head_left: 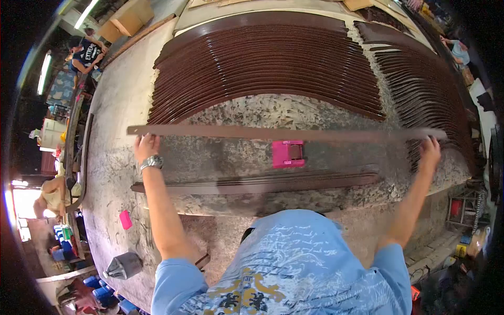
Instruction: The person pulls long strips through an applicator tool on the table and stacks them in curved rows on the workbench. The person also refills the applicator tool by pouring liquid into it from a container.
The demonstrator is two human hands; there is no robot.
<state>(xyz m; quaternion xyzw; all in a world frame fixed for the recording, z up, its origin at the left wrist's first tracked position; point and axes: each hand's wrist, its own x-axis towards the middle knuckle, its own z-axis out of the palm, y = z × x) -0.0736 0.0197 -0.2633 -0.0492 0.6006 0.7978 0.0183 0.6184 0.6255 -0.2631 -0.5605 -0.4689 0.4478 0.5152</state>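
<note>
Both hands hold a long, thin, flat brown strip (pixel 252 132) raised across the table, blurred toward its right end. My left hand (pixel 146 147), with a metal watch at the wrist, is closed on the strip near its left end. Near the other end, my right hand (pixel 430 150) grips its lower edge. Below the strip's middle sits a bright pink block-like tool (pixel 281 154) with a dark square part. Closer to my body lies a small pile of similar dark strips (pixel 315 181).
Many dark brown strips (pixel 262 58) lie in overlapping rows across the far table, with another group (pixel 420 79) at right. A pink piece (pixel 125 220) and a grey bottle (pixel 125 265) rest at left. People work beyond, one in a dark sleeveless top (pixel 86 55).
</note>
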